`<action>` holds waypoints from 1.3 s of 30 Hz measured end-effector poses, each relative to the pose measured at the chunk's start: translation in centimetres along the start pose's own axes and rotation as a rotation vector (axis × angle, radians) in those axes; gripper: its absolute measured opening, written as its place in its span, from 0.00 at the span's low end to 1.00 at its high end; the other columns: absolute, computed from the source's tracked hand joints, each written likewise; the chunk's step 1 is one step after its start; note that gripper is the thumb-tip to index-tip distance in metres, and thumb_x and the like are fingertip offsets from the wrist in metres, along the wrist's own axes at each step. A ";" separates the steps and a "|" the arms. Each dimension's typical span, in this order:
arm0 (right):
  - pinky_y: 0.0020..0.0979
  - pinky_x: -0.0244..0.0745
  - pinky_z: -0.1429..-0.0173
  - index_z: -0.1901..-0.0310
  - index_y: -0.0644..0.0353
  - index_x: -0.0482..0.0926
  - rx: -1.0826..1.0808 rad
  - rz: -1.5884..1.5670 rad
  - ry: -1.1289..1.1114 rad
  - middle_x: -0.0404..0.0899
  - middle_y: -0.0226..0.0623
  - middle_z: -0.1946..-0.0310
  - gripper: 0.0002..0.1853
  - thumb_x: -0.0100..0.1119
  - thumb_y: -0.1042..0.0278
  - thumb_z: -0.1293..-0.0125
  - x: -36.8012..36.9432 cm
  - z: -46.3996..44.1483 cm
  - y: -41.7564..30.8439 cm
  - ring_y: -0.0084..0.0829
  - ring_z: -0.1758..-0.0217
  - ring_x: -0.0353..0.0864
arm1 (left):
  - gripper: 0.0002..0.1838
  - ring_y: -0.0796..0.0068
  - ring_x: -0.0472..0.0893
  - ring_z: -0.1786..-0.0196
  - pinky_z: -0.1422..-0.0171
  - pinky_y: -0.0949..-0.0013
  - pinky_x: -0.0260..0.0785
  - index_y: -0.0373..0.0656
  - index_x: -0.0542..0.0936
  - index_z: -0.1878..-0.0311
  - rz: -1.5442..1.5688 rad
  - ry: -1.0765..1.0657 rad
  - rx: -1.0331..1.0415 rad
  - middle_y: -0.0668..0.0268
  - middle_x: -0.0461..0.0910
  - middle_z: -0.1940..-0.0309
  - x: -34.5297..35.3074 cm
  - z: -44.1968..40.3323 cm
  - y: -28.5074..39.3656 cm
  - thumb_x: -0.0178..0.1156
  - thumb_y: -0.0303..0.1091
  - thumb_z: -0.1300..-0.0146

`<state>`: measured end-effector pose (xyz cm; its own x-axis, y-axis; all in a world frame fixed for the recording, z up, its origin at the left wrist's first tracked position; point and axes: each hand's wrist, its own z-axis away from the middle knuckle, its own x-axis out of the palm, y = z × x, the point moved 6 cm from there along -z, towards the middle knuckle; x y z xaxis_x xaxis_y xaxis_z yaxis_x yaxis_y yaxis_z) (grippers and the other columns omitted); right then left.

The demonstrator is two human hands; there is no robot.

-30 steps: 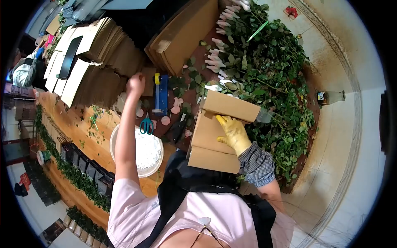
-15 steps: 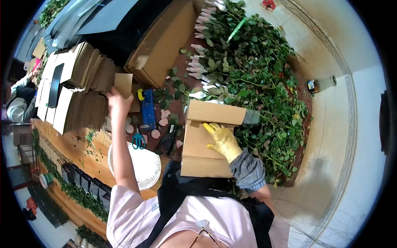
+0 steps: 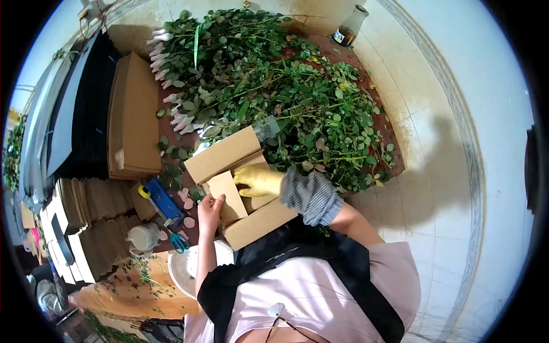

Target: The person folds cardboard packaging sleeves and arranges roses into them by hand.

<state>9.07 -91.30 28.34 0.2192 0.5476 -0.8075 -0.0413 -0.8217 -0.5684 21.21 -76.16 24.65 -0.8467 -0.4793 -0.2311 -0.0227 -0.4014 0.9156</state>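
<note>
In my bare left hand (image 3: 210, 212) is a small flat cardboard piece (image 3: 227, 197), pinched at its left edge between thumb and fingers. The piece lies over a larger folded corrugated cardboard wrapper (image 3: 263, 226), whose far and near flaps stand up on either side. My right hand (image 3: 260, 182), in a yellow glove, rests on the wrapper just right of the small piece. Its fingers are bent but apart, and its fingertips come close to the piece's edge. Clear plastic (image 3: 266, 129) sticks out at the wrapper's far corner.
Leafy rose stems (image 3: 297, 103) with white-wrapped heads cover the table beyond. At left are stacked cardboard (image 3: 94, 240), a blue tape dispenser (image 3: 163, 201), teal scissors (image 3: 179, 242), a white tub (image 3: 183, 268) and tall cardboard sheets (image 3: 134, 120). A glass bottle (image 3: 350, 26) stands far right.
My left hand has brought the small cardboard piece from beside the stack over to the wrapper. The wrapper now sits at a slant, and my view has turned.
</note>
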 end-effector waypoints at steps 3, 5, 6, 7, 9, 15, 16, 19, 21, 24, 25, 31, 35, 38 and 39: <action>0.39 0.76 0.40 0.53 0.59 0.83 0.359 -0.143 -0.344 0.83 0.39 0.51 0.16 0.63 0.59 0.37 -4.2 -0.1 -1.6 0.39 0.46 0.81 | 0.24 0.83 0.65 0.78 0.75 0.68 0.58 0.32 0.74 0.74 -0.289 0.094 0.014 0.64 0.69 0.85 0.0 0.1 0.9 0.70 0.44 0.36; 0.39 0.71 0.32 0.40 0.61 0.76 0.143 -0.107 -0.180 0.78 0.45 0.41 0.26 0.62 0.56 0.36 -3.8 -0.3 -3.5 0.41 0.37 0.77 | 0.24 0.79 0.70 0.77 0.73 0.67 0.62 0.33 0.75 0.73 -0.301 0.080 0.010 0.64 0.73 0.83 0.1 -0.1 1.0 0.70 0.46 0.35; 0.36 0.68 0.29 0.37 0.63 0.72 0.067 0.134 -0.161 0.74 0.47 0.36 0.32 0.69 0.58 0.40 -0.6 -0.1 -2.9 0.42 0.34 0.74 | 0.25 0.75 0.76 0.76 0.71 0.66 0.67 0.34 0.76 0.73 -0.305 0.071 0.006 0.63 0.77 0.80 0.1 -0.4 0.9 0.69 0.48 0.35; 0.35 0.67 0.28 0.35 0.61 0.70 0.132 0.280 -0.304 0.71 0.43 0.32 0.31 0.65 0.58 0.37 -0.6 -0.4 -4.1 0.40 0.31 0.71 | 0.21 0.63 0.82 0.75 0.69 0.61 0.72 0.34 0.80 0.70 -0.525 0.126 0.088 0.56 0.82 0.76 -0.2 -0.8 1.5 0.70 0.46 0.37; 0.34 0.63 0.26 0.32 0.59 0.69 0.248 0.491 -0.472 0.66 0.37 0.27 0.28 0.58 0.60 0.33 1.3 -1.2 -4.6 0.36 0.27 0.66 | 0.19 0.60 0.83 0.73 0.67 0.60 0.74 0.35 0.81 0.68 -0.801 0.115 0.074 0.54 0.84 0.73 -0.4 0.5 4.4 0.70 0.45 0.38; 0.39 0.54 0.19 0.28 0.60 0.64 0.137 0.286 -0.389 0.62 0.43 0.25 0.32 0.58 0.63 0.32 3.3 -0.3 -2.4 0.41 0.23 0.62 | 0.31 0.61 0.87 0.69 0.66 0.62 0.77 0.37 0.80 0.51 -1.061 -0.263 0.297 0.57 0.85 0.65 4.1 5.1 8.2 0.73 0.54 0.48; 0.39 0.54 0.19 0.29 0.60 0.65 0.051 -0.054 -0.327 0.66 0.44 0.28 0.31 0.60 0.66 0.33 1.1 0.4 -2.1 0.41 0.25 0.64 | 0.33 0.64 0.87 0.69 0.67 0.64 0.78 0.38 0.78 0.48 -1.289 -0.296 0.256 0.57 0.87 0.58 5.4 5.8 8.1 0.73 0.55 0.48; 0.40 0.60 0.21 0.35 0.60 0.73 0.186 -1.285 -0.175 0.75 0.39 0.36 0.27 0.64 0.65 0.34 -8.9 1.4 0.0 0.35 0.29 0.71 | 0.32 0.66 0.88 0.66 0.66 0.67 0.79 0.40 0.78 0.49 -1.304 -0.236 0.325 0.58 0.81 0.42 6.5 5.7 6.8 0.75 0.51 0.51; 0.41 0.64 0.25 0.42 0.56 0.79 0.477 -1.055 0.120 0.80 0.34 0.43 0.20 0.65 0.64 0.35 -14.9 2.8 3.7 0.33 0.35 0.75 | 0.30 0.65 0.88 0.66 0.65 0.67 0.80 0.41 0.79 0.50 -1.283 -0.234 0.311 0.57 0.82 0.43 6.6 5.7 7.3 0.75 0.49 0.52; 0.42 0.74 0.37 0.53 0.51 0.84 0.613 0.495 0.234 0.82 0.31 0.51 0.11 0.64 0.66 0.38 -17.3 5.6 14.1 0.36 0.47 0.80 | 0.27 0.64 0.88 0.64 0.64 0.65 0.80 0.43 0.79 0.51 -1.149 -0.165 0.362 0.56 0.82 0.44 6.3 6.0 7.8 0.75 0.42 0.54; 0.42 0.75 0.41 0.56 0.51 0.85 0.656 0.609 0.117 0.83 0.32 0.53 0.10 0.64 0.67 0.40 -15.1 6.1 18.1 0.37 0.48 0.80 | 0.27 0.63 0.88 0.64 0.63 0.65 0.80 0.43 0.79 0.51 -1.132 -0.176 0.335 0.56 0.82 0.44 6.3 5.8 7.9 0.75 0.40 0.55; 0.40 0.77 0.40 0.62 0.55 0.85 0.795 0.428 -0.076 0.84 0.37 0.52 0.06 0.65 0.68 0.41 -15.6 3.2 24.4 0.42 0.46 0.80 | 0.31 0.62 0.87 0.63 0.63 0.65 0.80 0.42 0.77 0.48 -1.159 -0.234 0.300 0.56 0.82 0.46 6.3 5.6 8.7 0.77 0.39 0.57; 0.43 0.62 0.23 0.56 0.51 0.83 0.455 0.719 0.307 0.78 0.35 0.37 0.11 0.68 0.69 0.41 -23.0 2.3 17.4 0.37 0.31 0.73 | 0.33 0.62 0.87 0.65 0.64 0.65 0.79 0.42 0.76 0.48 -1.128 -0.253 0.310 0.55 0.81 0.46 6.4 5.6 8.8 0.79 0.41 0.57; 0.43 0.58 0.21 0.53 0.46 0.83 0.355 0.700 0.438 0.75 0.32 0.34 0.16 0.68 0.75 0.43 -28.0 3.9 10.8 0.36 0.28 0.70 | 0.34 0.61 0.87 0.66 0.65 0.65 0.79 0.42 0.75 0.46 -1.119 -0.255 0.326 0.54 0.80 0.46 6.1 5.6 8.4 0.79 0.42 0.57; 0.42 0.57 0.20 0.52 0.44 0.82 0.357 0.708 0.411 0.74 0.32 0.32 0.17 0.67 0.75 0.42 -28.7 5.1 9.0 0.36 0.27 0.70 | 0.35 0.61 0.87 0.66 0.65 0.65 0.79 0.42 0.75 0.45 -1.102 -0.239 0.345 0.55 0.81 0.47 6.0 5.6 8.4 0.79 0.43 0.57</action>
<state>-2.55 -113.66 45.61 0.3560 -0.2259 -0.9068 -0.5857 -0.8101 -0.0281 12.93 -78.08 32.79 -0.3572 0.1680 -0.9188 -0.9156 -0.2574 0.3089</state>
